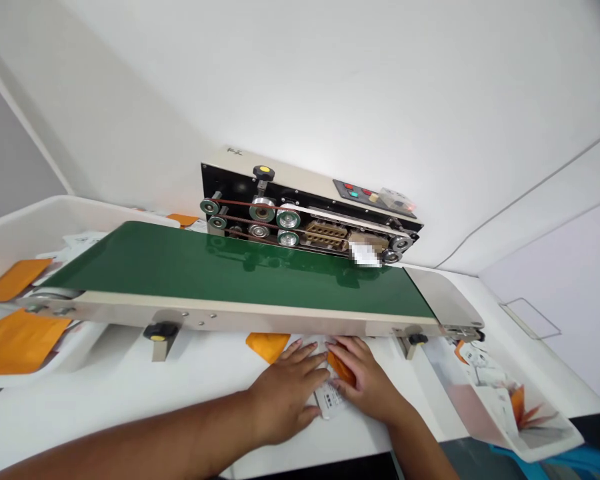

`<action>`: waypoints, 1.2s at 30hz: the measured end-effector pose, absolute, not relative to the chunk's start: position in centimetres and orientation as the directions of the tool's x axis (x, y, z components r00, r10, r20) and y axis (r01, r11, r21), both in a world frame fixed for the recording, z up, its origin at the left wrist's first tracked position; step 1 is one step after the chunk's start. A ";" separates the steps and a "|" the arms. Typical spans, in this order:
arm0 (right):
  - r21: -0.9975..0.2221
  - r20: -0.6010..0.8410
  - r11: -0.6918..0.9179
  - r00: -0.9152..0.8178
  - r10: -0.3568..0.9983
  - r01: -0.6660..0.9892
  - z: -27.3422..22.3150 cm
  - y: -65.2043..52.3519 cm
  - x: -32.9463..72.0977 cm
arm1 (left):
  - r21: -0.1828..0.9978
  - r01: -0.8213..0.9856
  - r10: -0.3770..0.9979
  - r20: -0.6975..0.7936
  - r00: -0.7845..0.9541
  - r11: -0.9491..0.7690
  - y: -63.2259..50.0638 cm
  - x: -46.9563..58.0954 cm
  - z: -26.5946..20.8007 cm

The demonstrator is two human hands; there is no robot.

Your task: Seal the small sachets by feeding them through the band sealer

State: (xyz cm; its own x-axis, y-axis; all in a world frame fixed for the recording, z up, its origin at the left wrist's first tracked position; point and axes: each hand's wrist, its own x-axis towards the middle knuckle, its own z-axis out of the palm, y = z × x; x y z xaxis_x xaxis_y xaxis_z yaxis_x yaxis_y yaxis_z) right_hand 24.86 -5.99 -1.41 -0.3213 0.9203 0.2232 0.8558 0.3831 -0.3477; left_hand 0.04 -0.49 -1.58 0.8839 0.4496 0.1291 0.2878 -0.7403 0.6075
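Both hands are low on the white table just in front of the conveyor. My left hand (287, 393) lies with its fingers stretched out over a white printed packet (330, 401). Beside its fingertips, an orange packet (267, 345) pokes out from below the conveyor's front edge. My right hand (367, 380) curls its fingers and thumb around an orange packet (341, 368) on top of the white one. The fingers hide much of both packets. At the band sealing machine (305, 207), a small white packet (365, 255) sits at the right end of the rollers, its print blurred.
A green conveyor belt (240, 273) runs along the sealer's front. At left, a white bin (70, 207) holds orange and white packets; at right, a clear bin (460, 400) holds more. Black knobs (161, 331) stick out from the conveyor frame. A metal plate (445, 293) extends its right end.
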 end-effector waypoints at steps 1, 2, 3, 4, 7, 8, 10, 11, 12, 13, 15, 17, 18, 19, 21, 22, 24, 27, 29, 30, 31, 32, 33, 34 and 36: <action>-0.358 0.203 0.344 -0.287 0.936 0.868 -1.8 -5.9 25.0 | 0.610 0.290 0.450 0.123 0.884 -0.737 -0.5 0.0 -1.6; -0.376 0.190 0.315 -0.260 0.947 0.872 -2.1 -5.8 25.2 | 0.613 0.294 0.452 0.117 0.884 -0.734 -0.5 0.0 -1.6; -0.399 0.187 0.298 -0.241 0.952 0.867 -2.3 -5.8 25.3 | 0.614 0.299 0.456 0.112 0.883 -0.731 -0.5 0.0 -1.5; -0.422 0.194 0.295 -0.232 0.953 0.857 -2.4 -5.8 25.4 | 0.615 0.303 0.460 0.110 0.881 -0.728 -0.4 0.0 -1.5; -0.468 0.261 0.339 -0.239 0.935 0.816 -2.1 -5.8 25.5 | 0.625 0.308 0.482 0.125 0.867 -0.717 -0.4 0.2 -1.2; -0.475 0.291 0.363 -0.247 0.924 0.802 -2.0 -5.9 25.5 | 0.633 0.305 0.494 0.141 0.858 -0.712 -0.4 0.2 -1.0; -0.488 0.345 0.412 -0.263 0.901 0.770 -1.5 -6.2 25.4 | 0.651 0.291 0.520 0.188 0.833 -0.701 -0.4 0.3 -0.7; -0.501 0.367 0.432 -0.268 0.891 0.750 -1.3 -6.3 25.3 | 0.656 0.279 0.529 0.216 0.821 -0.701 -0.4 0.3 -0.5; -0.522 0.384 0.447 -0.269 0.884 0.727 -1.1 -6.5 25.2 | 0.654 0.265 0.532 0.246 0.810 -0.708 -0.4 0.3 -0.3; -0.552 0.393 0.458 -0.267 0.880 0.697 -0.9 -6.7 25.0 | 0.643 0.252 0.527 0.278 0.803 -0.724 -0.4 0.3 -0.2; -0.637 0.388 0.463 -0.263 0.883 0.616 -0.7 -7.1 24.5 | 0.585 0.226 0.492 0.346 0.798 -0.779 -0.5 0.3 0.0; -0.736 0.367 0.453 -0.266 0.892 0.503 -0.5 -7.4 23.6 | 0.496 0.183 0.422 0.427 0.800 -0.849 -0.8 0.3 0.0; -0.779 0.350 0.444 -0.280 0.894 0.443 -0.5 -7.4 23.2 | 0.450 0.153 0.380 0.472 0.796 -0.880 -0.9 0.2 0.0; -0.815 0.332 0.431 -0.299 0.895 0.387 -0.5 -7.5 22.7 | 0.410 0.124 0.342 0.516 0.786 -0.903 -1.0 0.2 -0.1; -0.868 0.302 0.401 -0.332 0.894 0.291 -0.6 -7.4 22.1 | 0.380 0.082 0.306 0.581 0.754 -0.922 -1.2 0.0 -0.3; -0.885 0.294 0.389 -0.341 0.893 0.256 -0.6 -7.3 22.0 | 0.401 0.074 0.320 0.593 0.739 -0.913 -1.2 -0.1 -0.4; -0.894 0.313 0.391 -0.321 0.894 0.219 -0.7 -7.1 22.1 | 0.498 0.077 0.395 0.574 0.717 -0.864 -1.0 -0.2 -0.4; -0.834 0.397 0.458 -0.242 0.885 0.308 -1.1 -7.0 22.8 | 0.643 0.115 0.525 0.493 0.694 -0.757 -0.6 -0.3 -0.4; -0.769 0.456 0.481 -0.164 0.874 0.421 -1.4 -7.0 23.1 | 0.690 0.138 0.568 0.447 0.691 -0.711 -0.4 -0.3 -0.4; -0.744 0.480 0.478 -0.124 0.868 0.468 -1.6 -7.0 23.2 | 0.705 0.140 0.577 0.431 0.693 -0.695 -0.4 -0.3 -0.4; -0.726 0.497 0.470 -0.089 0.863 0.501 -1.7 -7.0 23.2 | 0.719 0.136 0.581 0.418 0.698 -0.681 -0.3 -0.3 -0.4; -0.715 0.510 0.465 -0.066 0.858 0.522 -1.7 -7.0 23.2 | 0.735 0.131 0.586 0.407 0.701 -0.666 -0.4 -0.3 -0.4; -0.708 0.515 0.462 -0.057 0.855 0.534 -1.7 -7.1 23.2 | 0.753 0.131 0.598 0.390 0.701 -0.645 -0.4 -0.3 -0.3; -0.705 0.515 0.460 -0.057 0.855 0.540 -1.7 -7.1 23.1 | 0.777 0.139 0.618 0.365 0.696 -0.614 -0.4 -0.2 -0.2; -0.708 0.506 0.456 -0.064 0.860 0.539 -1.6 -7.0 23.0 | 0.831 0.173 0.677 0.291 0.676 -0.529 -0.4 -0.2 -0.1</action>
State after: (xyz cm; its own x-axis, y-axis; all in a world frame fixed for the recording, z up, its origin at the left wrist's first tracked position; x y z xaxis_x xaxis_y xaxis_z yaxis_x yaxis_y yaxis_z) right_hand 22.96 -7.04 -1.56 -0.0638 0.8603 0.5058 0.5390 0.4562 -0.7080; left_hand -0.16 -0.40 -0.06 0.6764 0.6768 0.2905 0.1726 -0.5291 0.8308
